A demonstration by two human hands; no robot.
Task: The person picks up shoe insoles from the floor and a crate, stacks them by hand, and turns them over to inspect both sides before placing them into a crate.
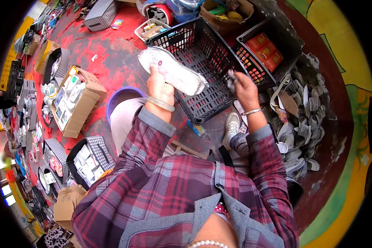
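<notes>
Beaded necklace [207, 243], white insole [177, 75] pinched in left fingers [154, 73]

At the person's 9 o'clock I see purple basin [115, 99], then carton [87, 108] of white goods [70, 94]. 8: open checked case [101, 149], white packets [87, 164] inside. 11: grey case [101, 15], white basket [139, 31]. Between 1 and 2: orange-red boxes [264, 53]. 2: yellow painted wall [351, 45].

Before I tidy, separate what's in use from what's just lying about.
In use:
white insole, left hand
small grey thing, unclear, right hand
probably insole pile
perhaps black crate

Seemingly lying about:
purple basin
open cardboard box
red packets
</notes>
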